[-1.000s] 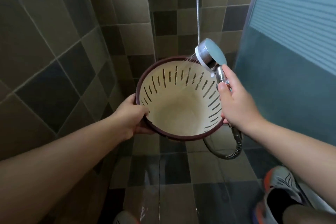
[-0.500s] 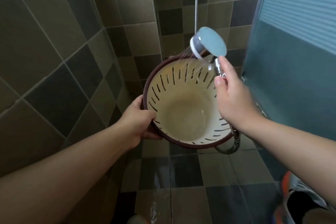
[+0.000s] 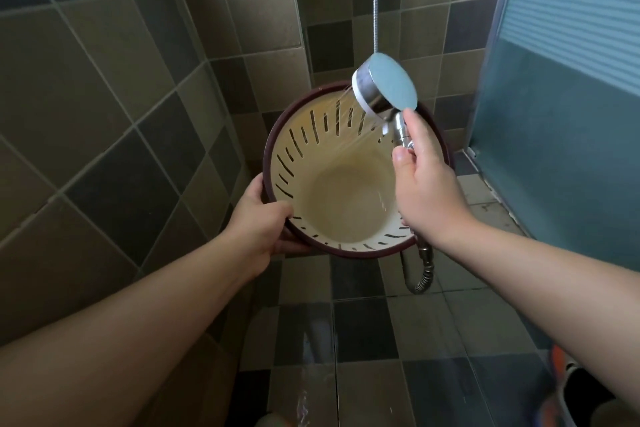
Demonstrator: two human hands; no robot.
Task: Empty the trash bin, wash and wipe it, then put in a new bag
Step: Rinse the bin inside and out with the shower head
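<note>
The slotted trash bin (image 3: 346, 191) is gripped at its near rim by the left hand (image 3: 259, 222). Beyond that rim, the shower head (image 3: 384, 88) is clasped by the right hand (image 3: 426, 184) — spray is best swept around every wall, then the bin tipped out.

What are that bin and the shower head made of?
The bin looks like moulded plastic: matte cream inside, thin slotted walls, dark maroon rim. The shower head looks like chromed metal or chromed plastic, mirror-bright on its side and handle; which one cannot be told. Its hose looks like ribbed metal.
</note>
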